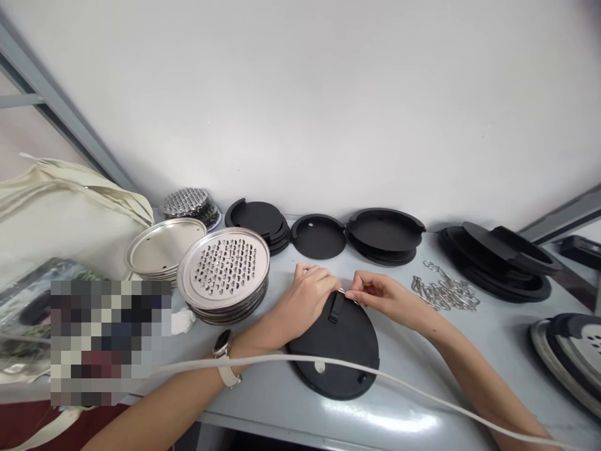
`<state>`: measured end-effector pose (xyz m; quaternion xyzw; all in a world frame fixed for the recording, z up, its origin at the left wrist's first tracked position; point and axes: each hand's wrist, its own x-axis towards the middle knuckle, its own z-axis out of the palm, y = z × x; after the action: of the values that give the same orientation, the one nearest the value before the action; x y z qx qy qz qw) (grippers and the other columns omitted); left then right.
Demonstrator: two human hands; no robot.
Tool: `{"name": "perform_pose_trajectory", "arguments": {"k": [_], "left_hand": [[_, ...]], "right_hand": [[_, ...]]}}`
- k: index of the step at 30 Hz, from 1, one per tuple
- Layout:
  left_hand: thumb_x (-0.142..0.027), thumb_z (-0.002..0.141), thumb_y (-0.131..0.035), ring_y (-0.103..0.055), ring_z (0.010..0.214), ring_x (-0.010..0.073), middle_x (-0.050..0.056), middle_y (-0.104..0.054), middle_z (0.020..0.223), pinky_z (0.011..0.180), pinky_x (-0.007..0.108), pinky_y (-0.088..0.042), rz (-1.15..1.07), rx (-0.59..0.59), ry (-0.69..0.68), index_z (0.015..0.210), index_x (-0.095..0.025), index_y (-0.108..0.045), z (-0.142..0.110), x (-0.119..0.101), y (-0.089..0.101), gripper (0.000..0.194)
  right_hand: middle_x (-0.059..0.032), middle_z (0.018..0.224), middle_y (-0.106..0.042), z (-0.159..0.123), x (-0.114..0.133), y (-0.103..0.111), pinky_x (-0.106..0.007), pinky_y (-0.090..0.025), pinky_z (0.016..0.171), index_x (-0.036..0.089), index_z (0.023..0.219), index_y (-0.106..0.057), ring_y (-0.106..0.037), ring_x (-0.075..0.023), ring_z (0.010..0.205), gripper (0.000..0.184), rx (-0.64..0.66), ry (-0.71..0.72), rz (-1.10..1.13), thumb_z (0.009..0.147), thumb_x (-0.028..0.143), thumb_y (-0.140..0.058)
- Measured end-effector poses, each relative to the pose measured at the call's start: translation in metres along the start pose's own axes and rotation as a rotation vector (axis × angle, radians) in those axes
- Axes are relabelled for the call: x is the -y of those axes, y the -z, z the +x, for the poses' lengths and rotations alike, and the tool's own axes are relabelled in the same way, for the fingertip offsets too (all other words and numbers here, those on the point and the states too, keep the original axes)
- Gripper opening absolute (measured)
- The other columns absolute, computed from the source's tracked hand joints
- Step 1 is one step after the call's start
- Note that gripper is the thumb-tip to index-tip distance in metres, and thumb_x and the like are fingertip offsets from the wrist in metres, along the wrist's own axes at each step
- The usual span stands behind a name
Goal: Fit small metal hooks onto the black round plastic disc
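Observation:
A black round plate with a small strap-like tab near its far edge lies on the grey table in front of me. My left hand is closed on the plate's far left edge, its fingertips beside the tab. Between the thumb and finger of my right hand is a small shiny metal wire hook, held at the tab. Part of the hook is hidden by the fingers. A loose pile of similar wire hooks lies to the right of my right hand.
Stacked metal grater discs stand left of my left hand, near plain metal discs. Black round parts line the wall. A white cable crosses in front of the plate and forearms. A cream bag sits at left.

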<state>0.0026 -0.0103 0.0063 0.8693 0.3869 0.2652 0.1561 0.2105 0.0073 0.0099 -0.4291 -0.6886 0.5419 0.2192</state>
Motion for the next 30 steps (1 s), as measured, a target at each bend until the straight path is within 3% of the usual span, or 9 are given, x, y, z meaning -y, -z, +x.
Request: {"name": "perform_pose_trajectory", "arguments": {"k": [11,21,27,30], "left_hand": [[-0.014,0.095,-0.037,-0.054,0.088,0.0134,-0.001,-0.061,0.087,0.089,0.031,-0.027,-0.021,0.021,-0.006,0.090,-0.018,-0.057,0.001,0.001,-0.003,0.021],[-0.011,0.094,-0.038,-0.053,0.093,0.0133,-0.001,-0.060,0.093,0.090,0.032,-0.027,0.006,0.032,0.008,0.092,-0.019,-0.055,0.000,0.001,-0.002,0.019],[-0.014,0.093,-0.041,-0.049,0.104,0.0167,0.005,-0.054,0.106,0.091,0.032,-0.031,0.033,-0.107,0.022,0.100,-0.018,-0.052,0.001,-0.003,-0.001,0.014],[-0.023,0.092,-0.044,-0.051,0.091,0.0168,0.003,-0.053,0.092,0.083,0.032,-0.035,0.060,-0.110,0.023,0.087,-0.017,-0.050,0.000,-0.009,0.002,0.010]], "right_hand": [[0.0008,0.068,-0.054,-0.003,0.005,0.002,-0.027,-0.037,0.060,0.019,0.075,-0.057,-0.046,-0.0130,0.063,0.030,-0.079,0.012,-0.248,0.084,0.048,-0.055],[-0.0016,0.073,-0.060,-0.003,0.007,0.000,-0.028,-0.040,0.062,0.019,0.083,-0.062,-0.050,-0.0140,0.065,0.030,-0.034,0.009,-0.243,0.086,0.047,-0.050],[-0.0007,0.070,-0.058,-0.002,0.005,-0.001,-0.027,-0.040,0.060,0.019,0.082,-0.062,-0.049,-0.0135,0.063,0.034,-0.017,-0.003,-0.225,0.086,0.050,-0.049],[-0.0008,0.070,-0.056,-0.002,0.002,-0.001,-0.027,-0.039,0.058,0.018,0.081,-0.061,-0.048,-0.0131,0.062,0.035,-0.025,-0.004,-0.223,0.085,0.051,-0.049]]}}
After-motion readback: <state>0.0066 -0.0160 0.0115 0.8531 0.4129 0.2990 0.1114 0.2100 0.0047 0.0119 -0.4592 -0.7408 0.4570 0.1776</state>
